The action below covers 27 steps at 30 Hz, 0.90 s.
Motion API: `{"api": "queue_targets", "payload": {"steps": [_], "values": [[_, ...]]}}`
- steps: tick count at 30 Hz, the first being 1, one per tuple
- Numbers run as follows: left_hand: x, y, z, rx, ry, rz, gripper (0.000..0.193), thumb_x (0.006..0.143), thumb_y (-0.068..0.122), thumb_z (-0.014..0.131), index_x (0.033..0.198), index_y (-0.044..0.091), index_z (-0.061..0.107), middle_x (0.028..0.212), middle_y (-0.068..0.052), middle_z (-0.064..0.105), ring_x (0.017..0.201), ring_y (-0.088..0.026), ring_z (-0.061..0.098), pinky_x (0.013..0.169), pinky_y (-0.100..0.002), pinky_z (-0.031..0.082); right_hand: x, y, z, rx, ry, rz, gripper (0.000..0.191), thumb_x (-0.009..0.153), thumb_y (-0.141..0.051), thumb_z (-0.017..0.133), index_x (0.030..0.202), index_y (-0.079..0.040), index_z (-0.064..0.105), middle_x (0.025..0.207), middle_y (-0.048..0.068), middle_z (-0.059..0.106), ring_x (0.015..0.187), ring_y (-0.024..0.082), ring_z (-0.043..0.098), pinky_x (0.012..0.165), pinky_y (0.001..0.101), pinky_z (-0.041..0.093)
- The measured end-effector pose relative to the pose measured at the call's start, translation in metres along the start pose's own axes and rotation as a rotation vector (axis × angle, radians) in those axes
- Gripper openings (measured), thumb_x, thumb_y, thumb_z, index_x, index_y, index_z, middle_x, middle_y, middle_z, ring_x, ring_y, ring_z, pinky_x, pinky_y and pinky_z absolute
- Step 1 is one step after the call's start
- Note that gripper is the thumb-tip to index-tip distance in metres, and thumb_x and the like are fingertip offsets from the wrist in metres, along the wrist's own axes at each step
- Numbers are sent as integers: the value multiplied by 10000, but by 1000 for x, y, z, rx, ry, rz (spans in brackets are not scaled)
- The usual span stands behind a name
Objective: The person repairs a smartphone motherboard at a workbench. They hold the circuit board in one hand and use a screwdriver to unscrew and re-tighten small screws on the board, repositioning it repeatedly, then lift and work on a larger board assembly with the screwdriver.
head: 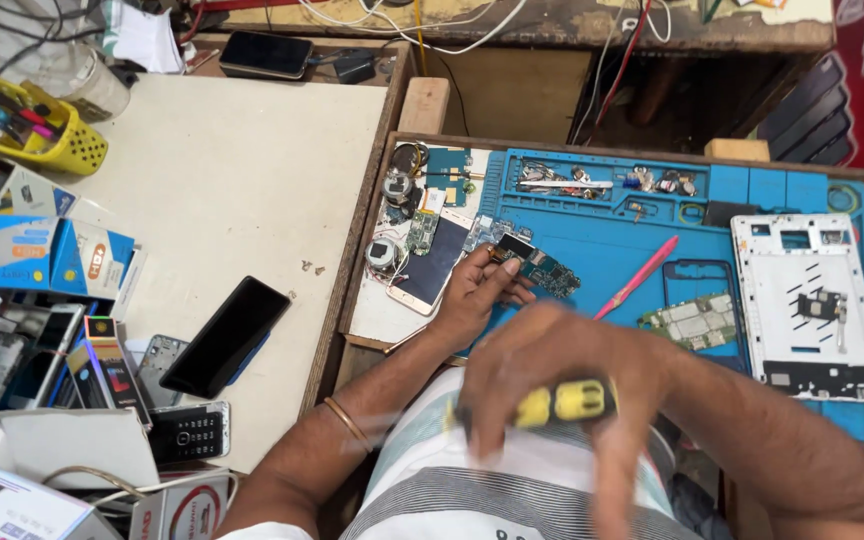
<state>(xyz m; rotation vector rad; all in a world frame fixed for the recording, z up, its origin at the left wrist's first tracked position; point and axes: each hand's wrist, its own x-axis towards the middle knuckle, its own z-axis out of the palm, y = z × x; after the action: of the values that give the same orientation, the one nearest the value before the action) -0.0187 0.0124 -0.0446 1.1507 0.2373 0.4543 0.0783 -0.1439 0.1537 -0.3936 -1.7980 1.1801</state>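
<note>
left hand (472, 290) pinches a small dark-green circuit board (542, 270) on the blue repair mat (602, 235) — right hand (552, 375), blurred, clenches a yellow-handled screwdriver (567, 402); unscrewing stage, tip needs seating carefully.

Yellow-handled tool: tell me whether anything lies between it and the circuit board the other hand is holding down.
Nothing visible does. The right hand grips the yellow-handled tool near the body, blurred. The left hand rests on the circuit board on the blue mat; only bare mat shows between them.
</note>
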Motion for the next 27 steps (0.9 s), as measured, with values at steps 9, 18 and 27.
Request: {"api": "queue_targets", "payload": {"steps": [9,18,27], "values": [[6,13,3,-37,53,-23,293,1058,286,592,1194,26,586,1022,-112,727,851,-185,745,742,-281,608,-82,68,-17,-877,1059,259,283,916,-73,782,1168,-38,658,1096,94,748,1022,183,748,899,306,602],[6,19,5,-40,58,-27,280,1064,277,597,1182,23,594,997,-104,697,859,-193,743,756,-297,616,-105,96,-19,-829,1121,312,402,880,-106,813,1232,-61,625,1194,111,733,1031,171,735,880,299,613],[9,16,3,-97,51,-36,270,1052,267,618,1173,26,629,984,-103,720,855,-168,740,758,-283,617,-99,92,-13,-1127,965,300,564,769,-166,890,1257,-77,622,1218,146,717,1000,207,742,811,318,632]]}}
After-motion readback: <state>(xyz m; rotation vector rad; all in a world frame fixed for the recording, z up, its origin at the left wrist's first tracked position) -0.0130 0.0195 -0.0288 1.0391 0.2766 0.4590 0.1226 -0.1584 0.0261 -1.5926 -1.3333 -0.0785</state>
